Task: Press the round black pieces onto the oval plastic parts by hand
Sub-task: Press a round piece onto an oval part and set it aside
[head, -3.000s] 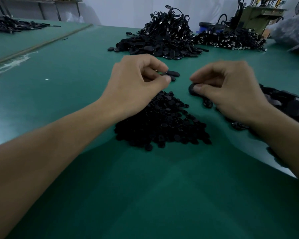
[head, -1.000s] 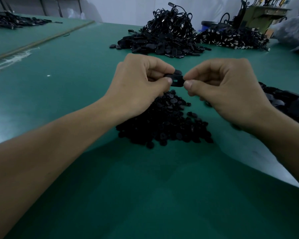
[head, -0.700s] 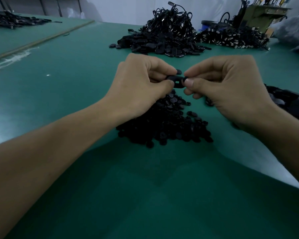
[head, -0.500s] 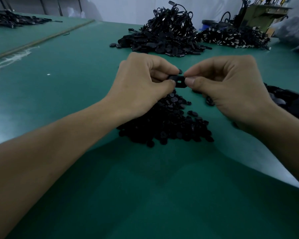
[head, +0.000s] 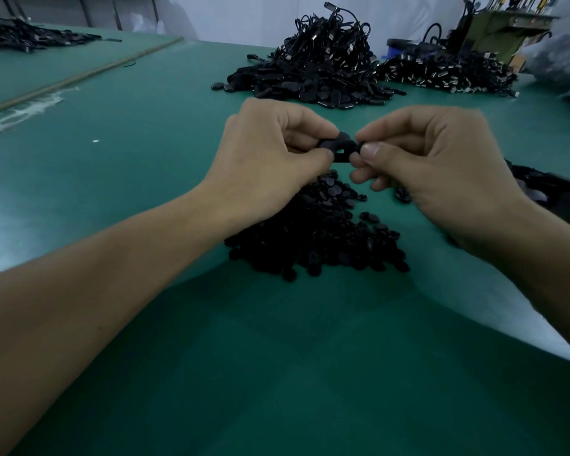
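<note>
Green matting covers the table (head: 139, 166), and both hands meet above its middle. The left hand (head: 270, 159) pinches one end of a black oval part (head: 338, 149) between thumb and curled forefinger. The right hand (head: 441, 172) pinches the other end the same way, its thumbnail facing up. The part hangs clear of the table, lying roughly level between the two thumbs, with a dark opening showing on its near face. Whether a round piece sits on it already cannot be told; a small dark bump shows at its top edge, too dim to make out.

Directly below the hands, towards the near edge, lies a heap of round pieces (head: 316, 238), a few scattered off its right side. At the right edge, partly behind the right wrist, sits a pile of dark parts (head: 553, 195). Near the far edge rises a tall mound of oval parts with cables (head: 316, 67), loose ovals spilling from its foot. Just beside it, towards the far right corner, lies a lower cable pile (head: 441, 72). A second table (head: 46, 65) beyond the left edge carries another dark heap (head: 23, 36).
</note>
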Action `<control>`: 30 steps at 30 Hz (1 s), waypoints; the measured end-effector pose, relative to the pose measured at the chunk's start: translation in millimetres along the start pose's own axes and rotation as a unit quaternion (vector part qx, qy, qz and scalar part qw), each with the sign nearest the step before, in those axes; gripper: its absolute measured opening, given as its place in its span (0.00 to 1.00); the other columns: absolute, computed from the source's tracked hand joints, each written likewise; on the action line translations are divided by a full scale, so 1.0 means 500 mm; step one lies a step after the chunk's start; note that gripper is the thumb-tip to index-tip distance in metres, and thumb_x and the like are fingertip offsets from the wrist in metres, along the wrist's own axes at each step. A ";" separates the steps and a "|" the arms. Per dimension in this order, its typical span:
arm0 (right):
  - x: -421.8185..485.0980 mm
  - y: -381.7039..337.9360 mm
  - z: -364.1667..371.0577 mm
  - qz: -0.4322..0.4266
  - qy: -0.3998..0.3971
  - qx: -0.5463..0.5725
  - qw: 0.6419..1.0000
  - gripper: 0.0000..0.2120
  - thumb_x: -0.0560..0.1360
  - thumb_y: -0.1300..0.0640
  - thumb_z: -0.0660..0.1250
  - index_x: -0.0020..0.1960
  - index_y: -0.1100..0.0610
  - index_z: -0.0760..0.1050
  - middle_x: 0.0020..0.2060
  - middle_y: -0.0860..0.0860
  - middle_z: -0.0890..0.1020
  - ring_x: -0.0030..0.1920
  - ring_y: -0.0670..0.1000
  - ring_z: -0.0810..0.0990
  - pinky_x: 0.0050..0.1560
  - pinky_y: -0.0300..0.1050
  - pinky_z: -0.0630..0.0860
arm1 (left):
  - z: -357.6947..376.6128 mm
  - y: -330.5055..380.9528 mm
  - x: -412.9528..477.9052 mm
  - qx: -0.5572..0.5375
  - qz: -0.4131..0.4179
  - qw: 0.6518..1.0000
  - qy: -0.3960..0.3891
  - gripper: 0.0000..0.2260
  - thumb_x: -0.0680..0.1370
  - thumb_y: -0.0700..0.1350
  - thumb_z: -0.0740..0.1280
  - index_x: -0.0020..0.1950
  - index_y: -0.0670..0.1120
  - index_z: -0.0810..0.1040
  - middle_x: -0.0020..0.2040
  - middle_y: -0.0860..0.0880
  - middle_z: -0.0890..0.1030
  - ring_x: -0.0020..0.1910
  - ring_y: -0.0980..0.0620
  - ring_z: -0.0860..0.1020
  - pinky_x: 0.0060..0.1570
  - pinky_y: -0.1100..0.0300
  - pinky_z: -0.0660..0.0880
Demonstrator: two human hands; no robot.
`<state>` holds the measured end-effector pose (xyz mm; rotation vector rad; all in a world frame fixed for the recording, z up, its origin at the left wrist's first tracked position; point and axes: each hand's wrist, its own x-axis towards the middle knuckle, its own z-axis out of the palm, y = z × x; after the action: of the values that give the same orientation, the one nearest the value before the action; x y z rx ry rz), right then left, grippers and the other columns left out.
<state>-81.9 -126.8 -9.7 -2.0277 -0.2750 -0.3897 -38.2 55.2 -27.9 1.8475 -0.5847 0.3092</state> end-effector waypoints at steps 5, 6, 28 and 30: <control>-0.001 -0.004 0.001 0.001 0.015 0.000 1.000 0.06 0.77 0.64 0.71 0.45 0.53 0.80 0.37 0.49 0.87 0.37 0.44 0.85 0.37 0.34 0.78 | 0.001 0.003 0.000 -0.005 0.005 1.000 -0.001 0.12 0.72 0.38 0.75 0.43 0.57 0.83 0.38 0.54 0.86 0.38 0.58 0.84 0.48 0.55 0.83; -0.001 -0.004 0.001 -0.005 0.022 -0.013 1.000 0.07 0.76 0.63 0.72 0.44 0.52 0.81 0.37 0.49 0.86 0.35 0.42 0.84 0.36 0.33 0.77 | 0.001 0.004 0.000 -0.005 0.006 1.000 -0.003 0.12 0.73 0.38 0.75 0.44 0.56 0.83 0.38 0.54 0.86 0.38 0.58 0.84 0.48 0.56 0.83; -0.004 -0.012 0.005 -0.031 0.046 -0.067 0.996 0.08 0.74 0.61 0.75 0.43 0.49 0.81 0.35 0.47 0.85 0.36 0.43 0.84 0.35 0.29 0.74 | 0.003 0.010 0.001 -0.081 -0.025 0.995 -0.045 0.09 0.74 0.33 0.74 0.49 0.45 0.84 0.41 0.44 0.86 0.39 0.51 0.85 0.43 0.61 0.82; -0.004 -0.013 0.005 -0.031 0.051 -0.071 0.996 0.08 0.74 0.61 0.75 0.42 0.48 0.81 0.35 0.47 0.85 0.37 0.44 0.84 0.36 0.31 0.75 | 0.003 0.011 0.000 -0.087 -0.025 0.995 -0.051 0.09 0.74 0.33 0.74 0.49 0.45 0.83 0.41 0.44 0.86 0.39 0.51 0.85 0.42 0.62 0.81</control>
<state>-85.9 -121.7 -6.3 -2.1335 -0.2548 -0.5634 -41.2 52.1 -24.0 1.7147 -0.6143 0.1258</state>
